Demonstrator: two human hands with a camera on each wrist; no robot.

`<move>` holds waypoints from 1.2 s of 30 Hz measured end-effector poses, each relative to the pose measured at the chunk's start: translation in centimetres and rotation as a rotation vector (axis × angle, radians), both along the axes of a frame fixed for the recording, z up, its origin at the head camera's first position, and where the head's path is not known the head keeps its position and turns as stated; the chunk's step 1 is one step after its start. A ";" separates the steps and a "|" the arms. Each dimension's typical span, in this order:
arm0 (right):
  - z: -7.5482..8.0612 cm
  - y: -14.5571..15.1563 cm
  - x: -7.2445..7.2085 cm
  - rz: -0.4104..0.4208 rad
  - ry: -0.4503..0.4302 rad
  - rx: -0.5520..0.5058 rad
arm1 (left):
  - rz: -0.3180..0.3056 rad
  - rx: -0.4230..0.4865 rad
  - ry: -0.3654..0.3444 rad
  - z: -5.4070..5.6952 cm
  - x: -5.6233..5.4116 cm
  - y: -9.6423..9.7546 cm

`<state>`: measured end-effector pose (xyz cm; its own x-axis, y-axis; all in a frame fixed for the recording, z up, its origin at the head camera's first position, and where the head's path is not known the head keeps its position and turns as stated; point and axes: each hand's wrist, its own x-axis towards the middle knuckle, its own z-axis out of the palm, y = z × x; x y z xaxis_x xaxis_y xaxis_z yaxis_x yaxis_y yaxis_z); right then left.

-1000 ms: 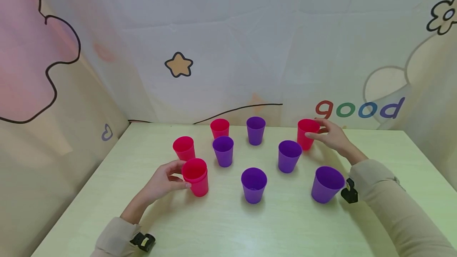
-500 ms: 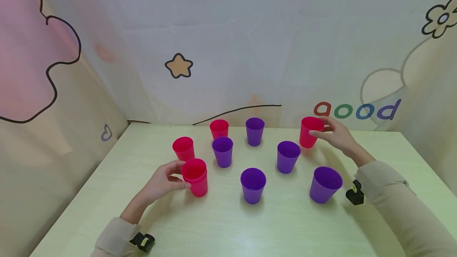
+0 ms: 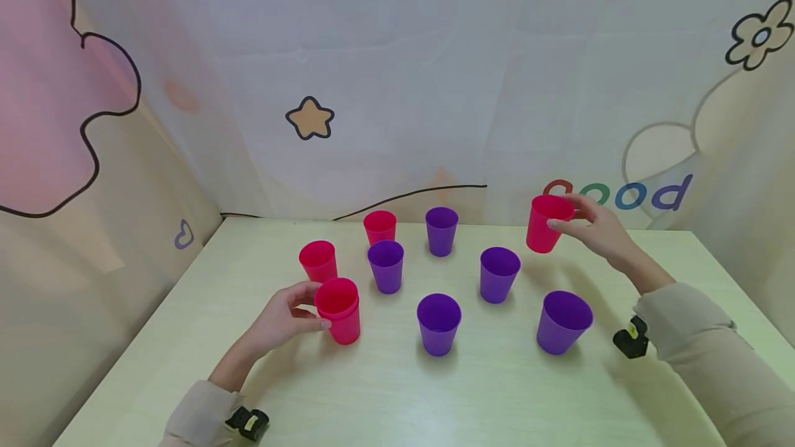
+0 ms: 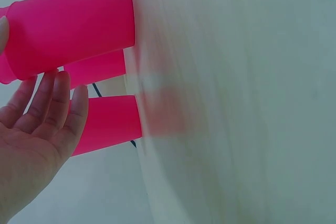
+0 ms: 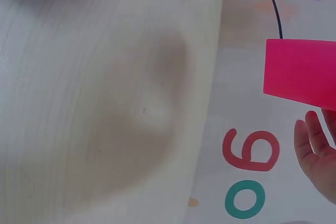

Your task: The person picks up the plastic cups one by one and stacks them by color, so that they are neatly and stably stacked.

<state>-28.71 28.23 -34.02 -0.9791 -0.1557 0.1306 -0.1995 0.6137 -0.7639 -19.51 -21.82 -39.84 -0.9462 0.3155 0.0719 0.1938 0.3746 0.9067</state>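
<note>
In the head view, my left hand (image 3: 282,323) grips a stack of two pinkish-red plastic cups (image 3: 346,326) between thumb and fingers. The left wrist view shows the stack (image 4: 73,30) with its base at the table and the fingertips along its side. At the back right, my right hand (image 3: 599,230) holds a single red cup (image 3: 545,232) by its side, near the rim. This cup (image 5: 302,72) hangs above the table, its shadow below. Two other red cups stand upright beyond the left hand, one close (image 3: 318,259) and one farther back (image 3: 379,224).
Several purple cups stand mouth up across the table (image 3: 385,399): front middle (image 3: 439,326), front right (image 3: 562,323), right of centre (image 3: 499,274), left of centre (image 3: 386,267) and back (image 3: 442,232). A printed cloth (image 3: 397,88) hangs behind the table's back edge.
My right hand has lifted its red cup off the table and carried it slightly right. The left hand keeps its hold on the stack in place. The view has tilted up slightly.
</note>
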 end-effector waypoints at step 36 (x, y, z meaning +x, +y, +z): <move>3.6 -1.8 4.6 0.132 0.169 -0.098 | 0.010 -0.009 -0.004 0.1 0.2 0.1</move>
